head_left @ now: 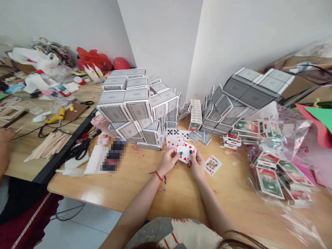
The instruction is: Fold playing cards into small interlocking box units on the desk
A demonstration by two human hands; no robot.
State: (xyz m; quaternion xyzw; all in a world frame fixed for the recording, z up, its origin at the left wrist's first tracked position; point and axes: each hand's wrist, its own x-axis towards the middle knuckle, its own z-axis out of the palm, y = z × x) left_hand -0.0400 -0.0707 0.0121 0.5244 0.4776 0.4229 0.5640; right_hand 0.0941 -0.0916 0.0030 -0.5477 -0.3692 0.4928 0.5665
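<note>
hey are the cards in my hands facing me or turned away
Facing you: the cards show red hearts to the camera, held between the left hand and right hand.
</note>
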